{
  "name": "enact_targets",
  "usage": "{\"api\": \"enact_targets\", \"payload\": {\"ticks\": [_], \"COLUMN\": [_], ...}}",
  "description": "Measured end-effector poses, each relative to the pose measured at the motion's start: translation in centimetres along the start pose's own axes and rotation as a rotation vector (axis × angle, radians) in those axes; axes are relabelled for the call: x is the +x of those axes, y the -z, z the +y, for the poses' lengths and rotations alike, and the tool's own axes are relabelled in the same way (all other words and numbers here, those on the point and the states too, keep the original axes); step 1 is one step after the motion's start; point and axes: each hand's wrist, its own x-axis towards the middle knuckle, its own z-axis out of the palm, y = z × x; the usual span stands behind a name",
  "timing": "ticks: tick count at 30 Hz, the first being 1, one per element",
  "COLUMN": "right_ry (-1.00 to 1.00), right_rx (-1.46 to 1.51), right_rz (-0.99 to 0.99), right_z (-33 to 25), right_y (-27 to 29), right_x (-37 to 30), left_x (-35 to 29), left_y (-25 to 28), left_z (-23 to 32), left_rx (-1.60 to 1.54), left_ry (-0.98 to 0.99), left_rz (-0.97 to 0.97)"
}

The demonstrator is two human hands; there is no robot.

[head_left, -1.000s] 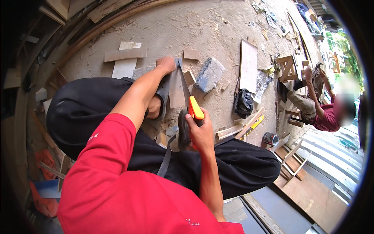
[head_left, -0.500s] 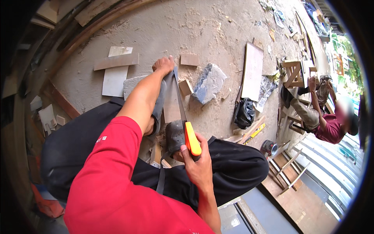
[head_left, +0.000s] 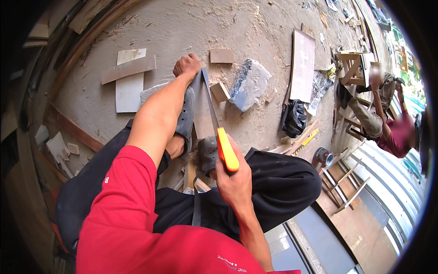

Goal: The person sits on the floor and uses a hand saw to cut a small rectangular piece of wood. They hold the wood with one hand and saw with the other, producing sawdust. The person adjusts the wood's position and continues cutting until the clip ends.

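My right hand (head_left: 235, 180) is wrapped round the yellow and orange handle (head_left: 228, 150) of a hand saw. Its grey blade (head_left: 211, 102) runs away from me along the right side of a narrow wooden board (head_left: 202, 116). At the board's far end my left hand (head_left: 187, 65) is closed, apparently gripping it; the fingertips are hidden. Dark clogs are on my feet, the left clog (head_left: 186, 121) beside the board and the right clog (head_left: 207, 153) at its near end. Whether the teeth are in the wood I cannot tell.
A chipped concrete block (head_left: 250, 84), a small wood block (head_left: 220, 92) and a brown offcut (head_left: 221, 55) lie ahead. Crossed boards (head_left: 130, 82) are at left. Rightward are a black bag (head_left: 294, 119), a yellow level (head_left: 305, 141), a can (head_left: 323, 156) and a seated co-worker (head_left: 388, 118).
My view has shifted slightly, so the floor things appear higher. Both hands keep their grips, with the saw at nearly the same place along the board. The co-worker's arm has moved.
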Motion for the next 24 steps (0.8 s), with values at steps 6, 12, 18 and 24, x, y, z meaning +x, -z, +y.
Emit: {"api": "enact_targets", "payload": {"ticks": [6, 12, 18, 24], "right_ry": [-0.052, -0.173, -0.083, -0.099], "right_rx": [-0.041, 0.006, -0.061, -0.066], "right_rz": [-0.026, -0.026, -0.047, -0.006], "right_z": [-1.8, -1.3, -2.4, 0.2], "right_y": [1.5, -0.5, 1.8, -1.1], "right_x": [-0.8, 2.4, -0.1, 4.0], "left_x": [0.5, 0.7, 1.1, 1.5], "left_y": [-0.1, -1.0, -0.9, -1.8], "left_z": [-0.2, -1.1, -0.4, -1.0], "left_rx": [-0.002, 0.030, 0.053, 0.086], "left_ry": [0.027, 0.055, 0.044, 0.012], "left_rz": [0.013, 0.032, 0.056, 0.056]}}
